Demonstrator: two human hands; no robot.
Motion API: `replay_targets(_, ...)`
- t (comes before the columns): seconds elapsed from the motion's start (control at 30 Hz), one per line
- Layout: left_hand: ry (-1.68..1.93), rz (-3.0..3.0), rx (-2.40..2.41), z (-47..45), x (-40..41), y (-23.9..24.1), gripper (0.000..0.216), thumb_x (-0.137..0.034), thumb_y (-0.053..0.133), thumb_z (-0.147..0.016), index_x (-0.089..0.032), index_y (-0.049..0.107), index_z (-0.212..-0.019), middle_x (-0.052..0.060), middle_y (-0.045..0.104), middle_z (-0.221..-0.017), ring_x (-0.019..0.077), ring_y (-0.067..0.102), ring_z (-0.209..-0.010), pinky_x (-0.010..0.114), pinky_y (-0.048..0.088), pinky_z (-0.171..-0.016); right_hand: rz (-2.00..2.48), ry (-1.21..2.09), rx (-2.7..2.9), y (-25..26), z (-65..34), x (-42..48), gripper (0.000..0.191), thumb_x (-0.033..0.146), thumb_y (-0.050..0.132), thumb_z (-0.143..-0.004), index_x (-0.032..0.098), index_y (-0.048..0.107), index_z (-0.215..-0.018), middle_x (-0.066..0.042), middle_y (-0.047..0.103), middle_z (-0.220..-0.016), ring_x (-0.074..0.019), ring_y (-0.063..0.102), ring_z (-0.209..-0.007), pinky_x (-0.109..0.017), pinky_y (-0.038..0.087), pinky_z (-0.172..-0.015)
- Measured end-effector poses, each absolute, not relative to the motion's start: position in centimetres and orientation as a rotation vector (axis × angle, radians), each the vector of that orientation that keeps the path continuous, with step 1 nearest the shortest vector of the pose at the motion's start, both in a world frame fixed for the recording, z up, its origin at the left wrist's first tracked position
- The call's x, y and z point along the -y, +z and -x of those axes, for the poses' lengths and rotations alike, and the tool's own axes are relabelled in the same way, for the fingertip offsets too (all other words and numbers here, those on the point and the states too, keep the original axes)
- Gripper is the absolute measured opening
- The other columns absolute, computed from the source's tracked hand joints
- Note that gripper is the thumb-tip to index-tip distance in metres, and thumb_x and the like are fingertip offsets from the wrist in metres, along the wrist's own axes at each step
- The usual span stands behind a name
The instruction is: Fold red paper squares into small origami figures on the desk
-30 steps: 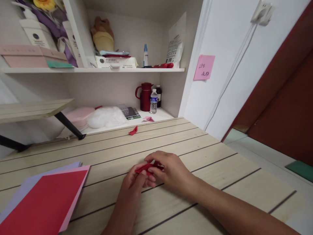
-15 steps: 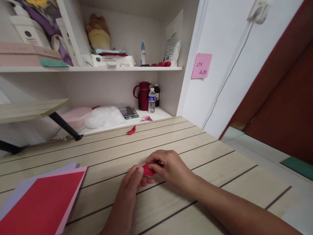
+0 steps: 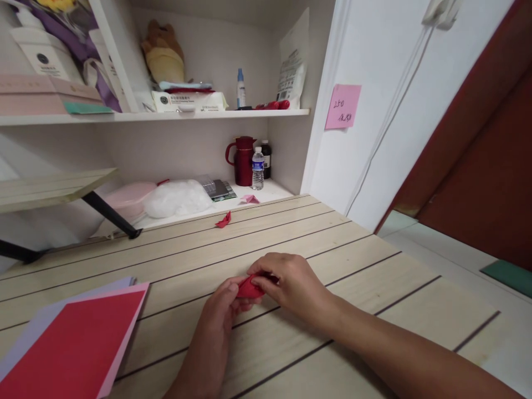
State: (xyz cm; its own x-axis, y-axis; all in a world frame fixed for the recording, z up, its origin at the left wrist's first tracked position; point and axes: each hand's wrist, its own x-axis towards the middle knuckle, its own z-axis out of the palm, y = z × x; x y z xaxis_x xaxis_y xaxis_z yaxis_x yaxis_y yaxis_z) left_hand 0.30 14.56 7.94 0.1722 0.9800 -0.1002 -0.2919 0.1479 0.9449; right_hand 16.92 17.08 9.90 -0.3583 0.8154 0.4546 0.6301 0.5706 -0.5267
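Note:
A small piece of folded red paper (image 3: 248, 288) is held between both hands, just above the wood-slatted table (image 3: 174, 332). My left hand (image 3: 224, 305) pinches its left end, with the thumb on top and the fingers underneath. From the right, the thumb and fingertips of my right hand (image 3: 286, 280) grip the other end, hiding part of it. Farther back on the table lies a small red folded-paper boat (image 3: 223, 220), apart from both hands.
At the left lies a stack of red, pink and lilac paper sheets (image 3: 78, 338). A black-legged raised stand (image 3: 54, 188) is behind it. Along the back, a shelf unit (image 3: 274, 191) holds a red jug (image 3: 243, 160), a water bottle (image 3: 257, 169) and a white plastic bag (image 3: 178, 199).
My left thumb has slid back a little to the left, and more of the red paper shows between the hands. The view has shifted slightly.

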Motion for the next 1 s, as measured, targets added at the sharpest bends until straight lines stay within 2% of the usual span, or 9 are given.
replay_targets(0.17,1.099,-1.021,-0.907,-0.2,-14.7,8.0,0.022,-0.035,0.062,-0.081,-0.02,0.071,-0.094,0.002,0.071,-0.083,0.0181,0.06,-0.08,0.032,0.044,-0.082,1.17,0.316,2.132,9.9,-16.9,-17.0,0.016,0.012,0.062,-0.088,0.023,0.071,-0.092,0.001,0.074,-0.086,-0.0153,0.066,-0.079,-0.026,0.046,-0.071)
replay_targets(0.33,1.091,-1.013,-0.901,-0.1,-14.7,8.2,0.024,-0.029,0.063,-0.079,-0.021,0.07,-0.101,0.001,0.071,-0.084,0.0169,0.058,-0.077,0.032,0.042,-0.082,1.167,0.296,2.132,9.8,-17.0,-17.0,0.015,0.012,0.063,-0.087,0.024,0.071,-0.091,0.001,0.074,-0.085,-0.0158,0.066,-0.079,-0.027,0.046,-0.074)
replay_targets(0.53,1.091,-1.009,-0.823,-0.1,-14.9,7.9,0.018,-0.025,0.057,-0.082,-0.019,0.071,-0.092,0.002,0.07,-0.08,0.0173,0.059,-0.08,0.031,0.042,-0.082,1.117,0.328,2.102,9.9,-17.0,-16.8,0.017,0.011,0.059,-0.089,0.024,0.069,-0.096,0.001,0.074,-0.087,-0.0154,0.066,-0.08,-0.026,0.046,-0.073)
replay_targets(0.73,1.04,-0.889,-0.656,0.0,-14.9,7.2,0.023,-0.027,0.054,-0.089,-0.017,0.069,-0.102,0.007,0.073,-0.095,0.0219,0.065,-0.09,0.037,0.044,-0.089,1.144,0.399,2.011,10.0,-17.1,-16.7,0.022,0.007,0.057,-0.085,0.025,0.066,-0.096,0.002,0.071,-0.079,-0.0133,0.063,-0.07,-0.022,0.044,-0.064)
replay_targets(0.87,1.011,-0.973,-0.616,-0.1,-14.8,6.9,0.024,-0.03,0.055,-0.092,-0.021,0.066,-0.112,0.007,0.07,-0.112,0.0223,0.065,-0.099,0.039,0.044,-0.095,1.219,0.479,1.907,10.0,-17.0,-16.8,0.026,0.01,0.06,-0.085,0.027,0.061,-0.105,0.006,0.068,-0.071,-0.0119,0.06,-0.062,-0.022,0.043,-0.06)
replay_targets(1.0,1.007,-0.966,-0.721,-0.3,-14.7,6.9,0.026,-0.036,0.06,-0.091,-0.018,0.066,-0.109,0.007,0.071,-0.105,0.0209,0.065,-0.094,0.041,0.044,-0.097,1.243,0.508,1.924,10.1,-17.1,-16.8,0.026,0.013,0.06,-0.086,0.028,0.06,-0.108,0.006,0.066,-0.069,-0.0121,0.059,-0.062,-0.022,0.044,-0.06)
